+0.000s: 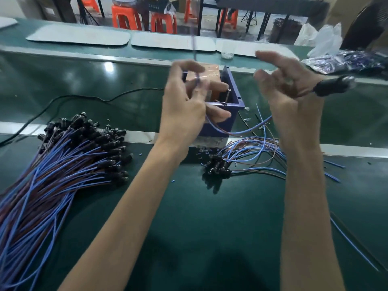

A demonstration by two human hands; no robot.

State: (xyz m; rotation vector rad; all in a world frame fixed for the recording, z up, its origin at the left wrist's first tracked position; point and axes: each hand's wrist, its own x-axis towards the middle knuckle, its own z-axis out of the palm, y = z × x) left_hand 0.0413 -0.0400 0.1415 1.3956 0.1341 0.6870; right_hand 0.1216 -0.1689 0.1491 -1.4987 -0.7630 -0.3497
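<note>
Far to the left of the left hand (186, 106), a big bundle of blue and brown wires with black caps (63, 164) lies on the green belt (210, 217). The left hand is raised with the forearm stretched forward. Its thumb and fingers pinch a thin blue-violet insulated wire (197, 80), which is blurred above the fingers and curves down toward the right hand (291, 97). Just behind the left hand stands a dark blue open box (235, 95), partly covered by the fingers. Below, between both hands, lies a small heap of wired caps (218, 169). The right hand is lifted with half-curled fingers. A black cylindrical lamp holder with clear tip (333, 86) sticks out at its right side, but I cannot tell whether the hand grips it.
</note>
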